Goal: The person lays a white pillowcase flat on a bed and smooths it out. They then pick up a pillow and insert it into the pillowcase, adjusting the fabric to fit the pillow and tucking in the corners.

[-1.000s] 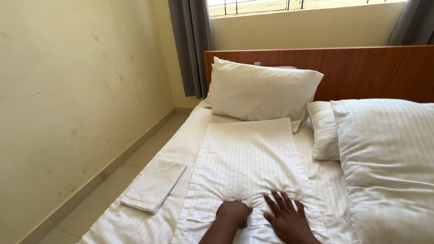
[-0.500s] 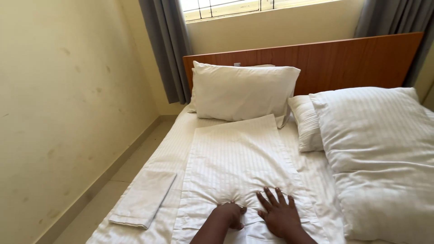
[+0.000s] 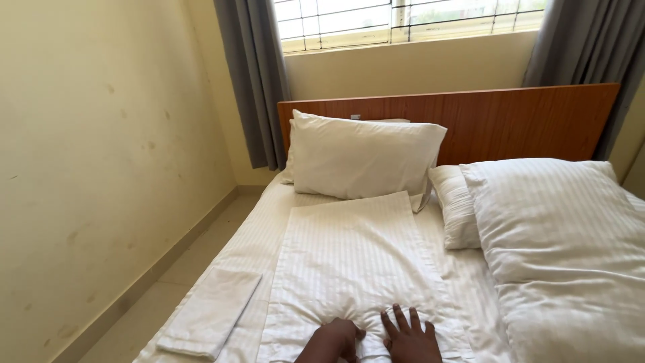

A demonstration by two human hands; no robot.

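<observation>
Left hand (image 3: 334, 339) bunched into a fist gripping a fold of white striped pillowcase (image 3: 359, 269) laid flat mid-bed, right hand (image 3: 410, 336) fingers spread, pressed flat on same cloth just beside it, folded white sheet (image 3: 209, 311) at left bed edge, pillow (image 3: 363, 156) upright against wooden headboard (image 3: 510, 121).

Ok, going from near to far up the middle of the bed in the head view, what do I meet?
Left hand and right hand on the striped pillowcase → upright white pillow → wooden headboard → window.
</observation>
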